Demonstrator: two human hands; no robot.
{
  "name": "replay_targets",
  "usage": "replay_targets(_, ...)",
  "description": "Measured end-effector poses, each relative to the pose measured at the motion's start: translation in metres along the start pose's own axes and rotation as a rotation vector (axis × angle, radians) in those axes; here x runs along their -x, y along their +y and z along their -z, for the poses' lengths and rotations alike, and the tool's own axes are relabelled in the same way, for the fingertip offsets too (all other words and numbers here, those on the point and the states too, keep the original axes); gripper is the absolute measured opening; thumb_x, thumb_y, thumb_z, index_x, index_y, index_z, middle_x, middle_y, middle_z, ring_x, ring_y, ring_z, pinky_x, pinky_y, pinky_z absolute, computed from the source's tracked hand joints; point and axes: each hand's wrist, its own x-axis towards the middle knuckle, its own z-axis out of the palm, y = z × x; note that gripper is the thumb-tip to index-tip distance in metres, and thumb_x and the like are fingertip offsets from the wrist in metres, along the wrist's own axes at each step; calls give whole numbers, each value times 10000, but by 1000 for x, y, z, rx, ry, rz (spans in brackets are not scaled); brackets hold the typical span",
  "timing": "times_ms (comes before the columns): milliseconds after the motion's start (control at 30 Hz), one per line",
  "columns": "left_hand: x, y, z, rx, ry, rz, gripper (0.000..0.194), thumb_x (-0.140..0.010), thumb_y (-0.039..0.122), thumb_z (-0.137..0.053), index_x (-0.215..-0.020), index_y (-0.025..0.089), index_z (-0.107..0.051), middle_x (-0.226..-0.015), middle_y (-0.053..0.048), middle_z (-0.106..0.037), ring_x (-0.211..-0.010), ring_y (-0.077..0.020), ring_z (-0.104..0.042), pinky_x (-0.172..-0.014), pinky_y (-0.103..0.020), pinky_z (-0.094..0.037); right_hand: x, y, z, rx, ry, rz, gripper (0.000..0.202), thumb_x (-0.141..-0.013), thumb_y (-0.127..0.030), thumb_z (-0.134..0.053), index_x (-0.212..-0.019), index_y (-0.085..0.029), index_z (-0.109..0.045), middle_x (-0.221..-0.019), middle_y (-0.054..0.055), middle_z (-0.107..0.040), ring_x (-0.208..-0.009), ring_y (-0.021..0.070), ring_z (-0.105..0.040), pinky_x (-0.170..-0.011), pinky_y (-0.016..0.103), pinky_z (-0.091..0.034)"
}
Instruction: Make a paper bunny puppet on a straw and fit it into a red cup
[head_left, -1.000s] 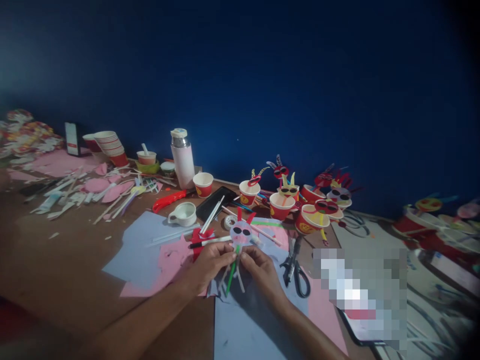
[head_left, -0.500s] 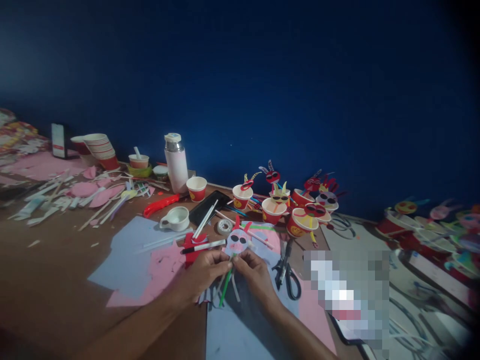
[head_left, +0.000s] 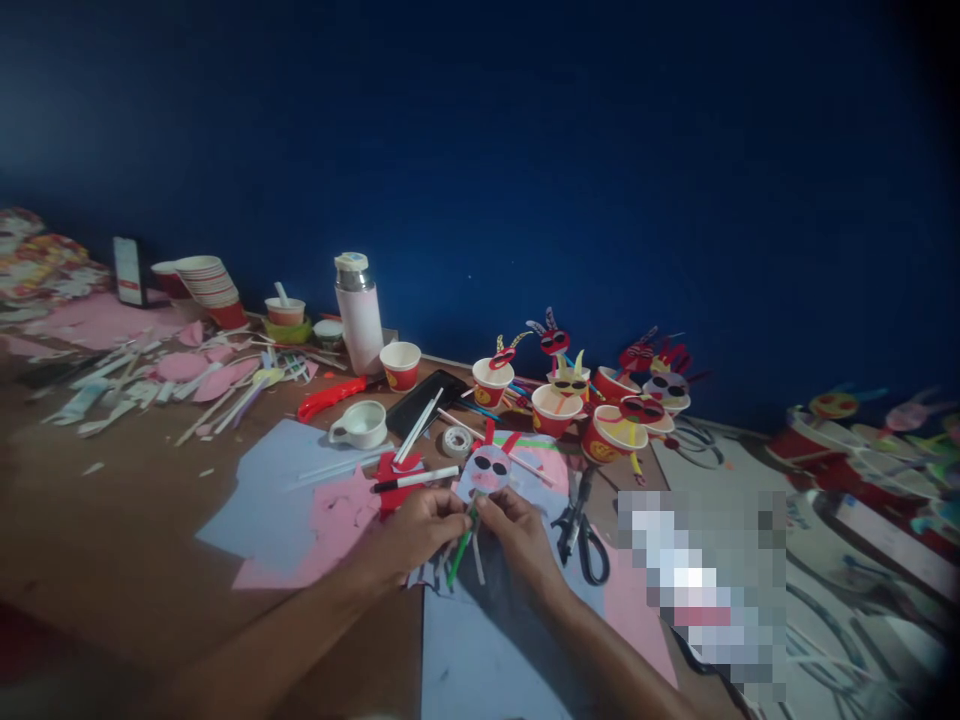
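Observation:
Between my two hands is a small paper puppet [head_left: 489, 469] with a pale round face, dark eyes and red horns. Below its face hang a green stick [head_left: 458, 562] and several pale strips. My left hand [head_left: 429, 522] pinches the puppet at the neck from the left. From the right, my right hand [head_left: 514, 525] pinches the same spot, thumb against fingers. The fingertips hide the join. A black-and-white marker [head_left: 417, 479] lies just beyond my left hand, over red paper scraps. Black-handled scissors [head_left: 583, 540] lie right of my right hand.
Paper cups [head_left: 556, 410] with similar puppets stand by the wall. A thermos [head_left: 360, 325], a white mug [head_left: 360, 425], a tape roll [head_left: 457, 440] and a red cutter [head_left: 334, 396] are beyond my hands. Paper scraps [head_left: 180, 365] cover the left; a blurred-out patch [head_left: 697, 580] is at right.
The view has shifted slightly, so everything sits a little further right and higher. Both hands stay together at the puppet's neck, with small finger movements.

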Motion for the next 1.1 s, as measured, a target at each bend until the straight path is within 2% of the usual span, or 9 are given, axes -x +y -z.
replay_targets(200, 2, -1, -2, -121, 22, 2, 197, -726, 336, -589, -683, 145, -577, -500, 54, -464, -441, -76, -409, -445, -194, -306, -1, 1, 2, 43, 31, -3, 361, -623, -484, -728, -582, -158, -577, -527, -38, -495, -515, 96, -391, -518, 234, -302)
replay_targets(367, 14, 29, 3, -258, 44, -61, 197, -672, 335, -648, -742, 151, -664, -625, 18, -598, -563, -111, -522, -515, -200, -389, -1, 0, 4, 74, 41, 18, 367, -641, -490, -715, -554, -167, -564, -512, -39, -475, -516, 103, -389, -523, 238, -306)
replay_targets(433, 20, 48, 14, -304, 95, -100, 226, -668, 335, -657, -814, 166, -689, -736, -1, -652, -653, -135, -566, -576, -210, -425, -1, -1, 5, 87, 35, 22, 378, -651, -496, -707, -542, -172, -545, -509, -40, -465, -516, 104, -389, -525, 238, -309)
replay_targets(533, 29, 74, 42, -381, 222, -156, 272, -730, 373, -607, -898, 175, -690, -808, -21, -678, -704, -153, -587, -620, -227, -447, -1, -2, 7, 108, 26, 8, 370, -642, -510, -708, -584, -170, -573, -517, -43, -462, -517, 106, -393, -526, 237, -317)
replay_targets(633, 33, 87, 74, -444, 375, -200, 259, -734, 376, -602, -870, 169, -674, -815, -23, -676, -726, -156, -595, -642, -227, -456, -3, 0, 8, 115, 20, 7, 372, -641, -518, -705, -597, -172, -575, -514, -46, -459, -511, 104, -390, -521, 234, -319)
replay_targets(767, 32, 82, 99, -502, 503, -213, 250, -735, 369, -584, -850, 159, -658, -753, -22, -665, -638, -146, -592, -564, -221, -453, -3, 3, 7, 119, 3, 21, 387, -647, -523, -697, -568, -174, -550, -497, -41, -469, -500, 104, -395, -517, 232, -322)
replay_targets(933, 18, 67, 99, -574, 534, -281, 285, -759, 413, -552, -846, 165, -661, -741, -28, -677, -679, -171, -629, -593, -236, -485, -3, 3, 2, 102, 7, 39, 424, -613, -556, -700, -534, -172, -539, -468, -39, -454, -471, 101, -376, -483, 230, -304)
replay_targets(1000, 10, 68, 98, -619, 547, -304, 295, -773, 423, -529, -849, 172, -665, -768, -28, -686, -712, -179, -641, -629, -244, -499, -3, 5, 0, 88, 2, 43, 436, -614, -574, -692, -541, -170, -542, -470, -42, -443, -471, 98, -366, -482, 227, -300)
replay_targets(1100, -2, 77, 104, -717, 627, -320, 300, -793, 410, -483, -879, 184, -661, -848, -41, -695, -784, -206, -648, -709, -291, -509, -1, 10, -1, 54, -30, 62, 425, -641, -569, -679, -596, -162, -568, -503, -44, -440, -484, 92, -347, -491, 224, -288)
